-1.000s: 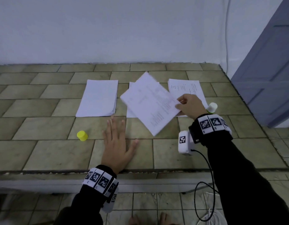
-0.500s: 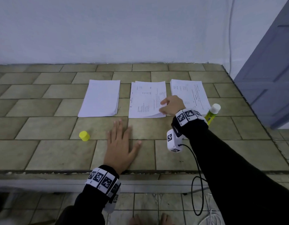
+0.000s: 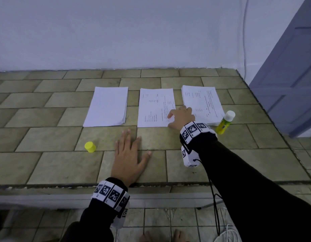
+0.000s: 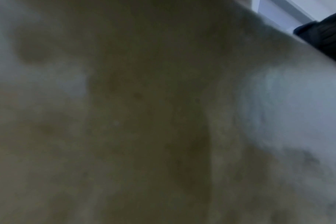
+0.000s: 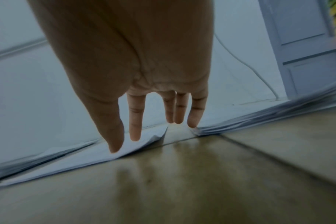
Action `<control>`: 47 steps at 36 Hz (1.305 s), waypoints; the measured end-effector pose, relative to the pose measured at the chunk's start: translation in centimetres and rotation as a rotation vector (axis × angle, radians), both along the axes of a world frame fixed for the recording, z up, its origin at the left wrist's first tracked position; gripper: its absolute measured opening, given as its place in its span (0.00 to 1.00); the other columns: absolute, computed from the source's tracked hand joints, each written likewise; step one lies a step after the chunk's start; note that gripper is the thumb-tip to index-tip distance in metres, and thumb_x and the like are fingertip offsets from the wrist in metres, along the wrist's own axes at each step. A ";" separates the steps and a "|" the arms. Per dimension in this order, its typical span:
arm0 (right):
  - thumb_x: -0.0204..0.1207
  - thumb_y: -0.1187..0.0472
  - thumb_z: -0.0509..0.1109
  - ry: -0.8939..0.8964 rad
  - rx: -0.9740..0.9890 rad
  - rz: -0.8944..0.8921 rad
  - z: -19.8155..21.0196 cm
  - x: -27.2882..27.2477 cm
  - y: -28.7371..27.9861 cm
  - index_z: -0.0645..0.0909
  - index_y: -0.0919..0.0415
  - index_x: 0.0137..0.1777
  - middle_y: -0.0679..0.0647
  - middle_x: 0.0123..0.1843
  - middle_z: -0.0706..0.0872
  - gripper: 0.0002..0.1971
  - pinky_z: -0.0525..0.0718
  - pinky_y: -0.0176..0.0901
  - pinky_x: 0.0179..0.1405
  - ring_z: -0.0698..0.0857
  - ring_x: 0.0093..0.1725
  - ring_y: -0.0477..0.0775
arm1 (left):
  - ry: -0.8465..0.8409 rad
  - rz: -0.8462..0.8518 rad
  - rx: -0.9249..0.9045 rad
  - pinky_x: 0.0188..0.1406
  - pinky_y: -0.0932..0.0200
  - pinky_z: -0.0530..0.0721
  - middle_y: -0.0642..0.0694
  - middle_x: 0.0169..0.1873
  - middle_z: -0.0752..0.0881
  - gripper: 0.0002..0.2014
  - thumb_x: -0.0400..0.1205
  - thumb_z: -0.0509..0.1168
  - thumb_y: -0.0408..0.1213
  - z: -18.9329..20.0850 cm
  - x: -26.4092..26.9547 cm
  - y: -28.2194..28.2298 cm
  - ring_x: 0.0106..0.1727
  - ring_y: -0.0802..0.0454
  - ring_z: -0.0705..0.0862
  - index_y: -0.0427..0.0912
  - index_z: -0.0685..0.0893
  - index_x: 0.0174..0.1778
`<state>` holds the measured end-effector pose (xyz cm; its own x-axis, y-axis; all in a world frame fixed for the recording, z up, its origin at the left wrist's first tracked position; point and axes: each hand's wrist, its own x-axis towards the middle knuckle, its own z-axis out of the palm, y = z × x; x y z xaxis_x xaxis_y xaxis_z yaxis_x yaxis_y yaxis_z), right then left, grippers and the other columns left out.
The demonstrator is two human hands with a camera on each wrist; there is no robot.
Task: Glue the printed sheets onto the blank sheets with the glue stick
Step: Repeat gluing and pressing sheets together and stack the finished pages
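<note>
Three lots of paper lie in a row on the tiled table: a blank stack (image 3: 107, 106) on the left, a printed sheet (image 3: 154, 105) in the middle, a printed stack (image 3: 203, 102) on the right. My right hand (image 3: 181, 117) rests with straight fingers on the middle sheet's near right corner (image 5: 144, 145), thumb and forefinger touching the paper. The glue stick (image 3: 225, 122), yellow-green with a white end, lies right of the printed stack. Its yellow cap (image 3: 90, 147) stands apart at the left. My left hand (image 3: 130, 158) lies flat on the table, holding nothing. The left wrist view is a dark blur.
The table's front edge (image 3: 151, 185) runs just behind my left wrist and its right edge (image 3: 266, 110) passes close to the glue stick. A white wall stands behind, a grey-blue door (image 3: 291, 67) at the right. A black cable hangs from my right wrist.
My right hand carried the printed sheet from the air down onto the middle sheet, squared it, and let its grip go; the fingers now lie straight on it. The left hand has stayed flat.
</note>
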<state>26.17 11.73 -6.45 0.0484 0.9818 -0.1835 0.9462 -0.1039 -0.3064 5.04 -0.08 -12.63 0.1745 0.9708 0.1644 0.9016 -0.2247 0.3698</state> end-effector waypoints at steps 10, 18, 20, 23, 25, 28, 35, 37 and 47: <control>0.74 0.66 0.70 0.356 0.748 0.046 5.4 4.5 -4.6 0.82 0.58 0.55 0.54 0.60 0.80 0.11 0.63 0.34 0.56 0.76 0.61 0.54 | -0.389 -0.026 -0.134 0.85 0.46 0.55 0.47 0.86 0.52 0.39 0.83 0.59 0.63 2.1 -1.4 0.6 0.84 0.61 0.46 0.42 0.64 0.84; 0.71 0.60 0.75 0.421 0.839 -0.249 5.8 10.8 -6.5 0.76 0.63 0.67 0.57 0.65 0.80 0.24 0.71 0.41 0.65 0.76 0.66 0.56 | -0.541 -0.023 0.054 0.77 0.46 0.72 0.47 0.78 0.73 0.24 0.85 0.66 0.46 8.4 -3.7 4.1 0.77 0.54 0.72 0.48 0.72 0.77; 0.70 0.58 0.78 0.479 0.771 -0.327 5.2 11.6 -6.9 0.73 0.64 0.70 0.57 0.67 0.78 0.30 0.71 0.39 0.64 0.75 0.68 0.54 | -0.443 0.060 0.014 0.76 0.47 0.71 0.45 0.77 0.74 0.24 0.86 0.64 0.43 9.5 -4.3 5.9 0.76 0.49 0.73 0.42 0.72 0.78; 0.68 0.57 0.81 0.558 0.647 -0.437 4.4 12.2 -7.3 0.70 0.66 0.72 0.58 0.70 0.76 0.36 0.72 0.41 0.66 0.75 0.69 0.54 | -0.229 0.177 -0.125 0.76 0.48 0.67 0.40 0.78 0.72 0.27 0.87 0.62 0.48 9.0 -5.9 9.3 0.78 0.43 0.70 0.37 0.71 0.79; 0.67 0.56 0.82 0.578 0.580 -0.487 3.8 12.3 -7.5 0.68 0.67 0.73 0.59 0.70 0.76 0.38 0.72 0.41 0.61 0.75 0.68 0.55 | -0.098 0.265 -0.227 0.76 0.44 0.68 0.37 0.78 0.71 0.31 0.86 0.62 0.53 7.8 -6.8 11.4 0.78 0.39 0.69 0.36 0.69 0.80; 0.67 0.56 0.83 0.581 0.511 -0.528 3.1 12.2 -7.8 0.68 0.68 0.72 0.59 0.68 0.77 0.38 0.73 0.42 0.54 0.78 0.64 0.56 | 0.096 0.339 -0.341 0.74 0.40 0.71 0.33 0.77 0.71 0.35 0.85 0.61 0.58 6.1 -7.5 13.4 0.76 0.35 0.70 0.33 0.68 0.79; 0.71 0.58 0.80 0.631 0.409 -0.567 2.0 11.8 -8.1 0.69 0.65 0.70 0.55 0.57 0.76 0.32 0.75 0.47 0.52 0.77 0.55 0.53 | 0.251 0.419 -0.385 0.67 0.37 0.76 0.34 0.69 0.77 0.37 0.79 0.63 0.65 3.9 -7.6 14.4 0.69 0.33 0.76 0.37 0.73 0.72; 0.73 0.58 0.78 0.610 0.397 -0.563 1.9 11.6 -8.2 0.70 0.66 0.68 0.55 0.56 0.76 0.28 0.74 0.46 0.50 0.76 0.53 0.54 | 0.260 0.448 -0.373 0.67 0.38 0.77 0.34 0.69 0.76 0.34 0.80 0.64 0.62 4.2 -7.3 14.0 0.69 0.33 0.76 0.39 0.73 0.73; 0.79 0.65 0.69 0.529 0.368 -0.539 1.7 11.6 -8.5 0.72 0.68 0.69 0.64 0.64 0.80 0.20 0.70 0.44 0.49 0.79 0.59 0.62 | 0.016 0.462 -0.307 0.70 0.39 0.73 0.39 0.70 0.80 0.32 0.81 0.59 0.63 5.3 -8.4 13.8 0.68 0.35 0.79 0.46 0.74 0.76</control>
<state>37.72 3.27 -4.72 0.5260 0.8504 0.0131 0.5174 -0.3077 -0.7985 -3.34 13.76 -7.30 -0.2810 0.9498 -0.1376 0.8866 0.3118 0.3417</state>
